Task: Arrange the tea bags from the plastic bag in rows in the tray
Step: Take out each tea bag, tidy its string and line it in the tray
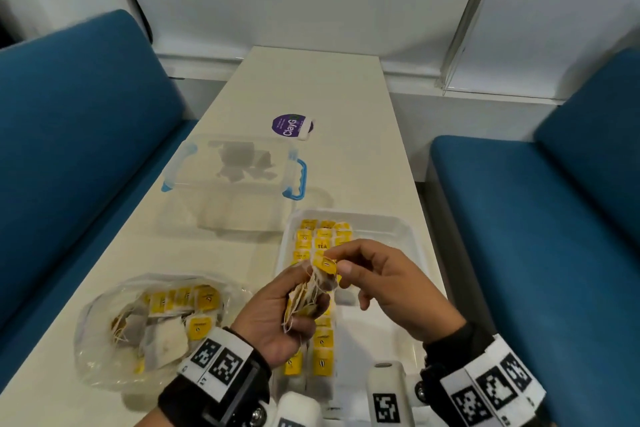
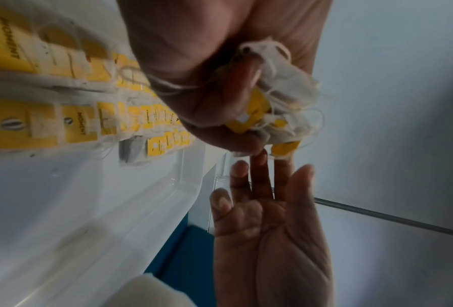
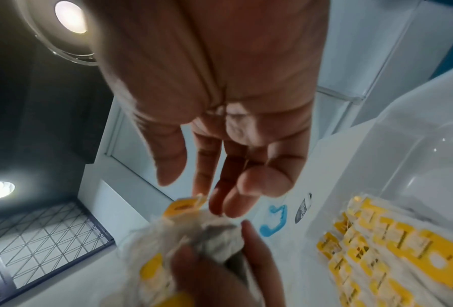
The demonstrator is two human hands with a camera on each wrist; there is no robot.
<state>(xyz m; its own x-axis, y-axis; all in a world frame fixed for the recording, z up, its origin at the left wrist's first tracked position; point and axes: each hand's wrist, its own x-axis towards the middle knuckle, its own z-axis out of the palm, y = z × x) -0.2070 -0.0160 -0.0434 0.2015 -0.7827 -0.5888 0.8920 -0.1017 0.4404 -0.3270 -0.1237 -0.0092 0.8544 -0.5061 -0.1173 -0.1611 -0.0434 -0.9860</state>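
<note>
Left hand (image 1: 277, 319): it holds a bunch of tea bags (image 1: 311, 291) above the tray (image 1: 388, 229). Its fingers curl round the bunch. The bags in it are too tangled to count.
Right hand (image 1: 391, 288): its thumb and first finger pinch the yellow tag (image 1: 327, 265) at the top of the bunch. The other fingers (image 2: 246, 187) are loose and a bit spread.
Tray: one white tray on the table (image 1: 311, 87), right under both hands. Tea bags (image 1: 322, 343) lie in it in three rows on its left side. The hands hide some, so the full count cannot be told.
Bag (image 1: 104, 333): one clear plastic bag on the table, left of the tray. More tea bags lie inside it in a heap.
Box (image 1: 235, 166): one clear box with blue clips, further back on the table.
Sticker (image 1: 291, 126): one round purple one, behind the box.
Seats (image 1: 79, 121): two blue ones, one on each side of the table.
</note>
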